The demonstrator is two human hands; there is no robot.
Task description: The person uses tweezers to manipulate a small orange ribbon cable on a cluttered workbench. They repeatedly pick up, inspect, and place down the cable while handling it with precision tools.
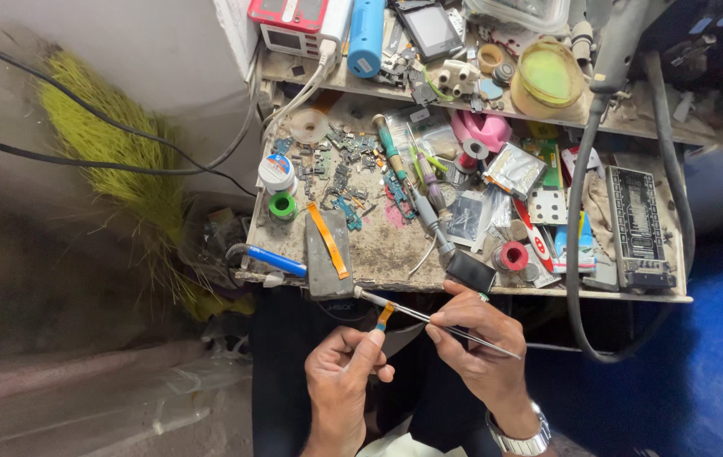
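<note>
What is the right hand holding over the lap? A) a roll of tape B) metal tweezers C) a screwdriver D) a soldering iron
B: the right hand pinches slim metal tweezers whose tips meet the small orange flex strip that the left hand holds up just below the workbench edge.

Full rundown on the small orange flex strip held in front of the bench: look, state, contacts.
The small orange flex strip is a short, thin, flat ribbon, film-like, with a darker blue-grey lower end. It hangs slightly tilted below the bench edge. The left hand pinches its lower end; the thin metal tweezers in the right hand meet its top.
</note>
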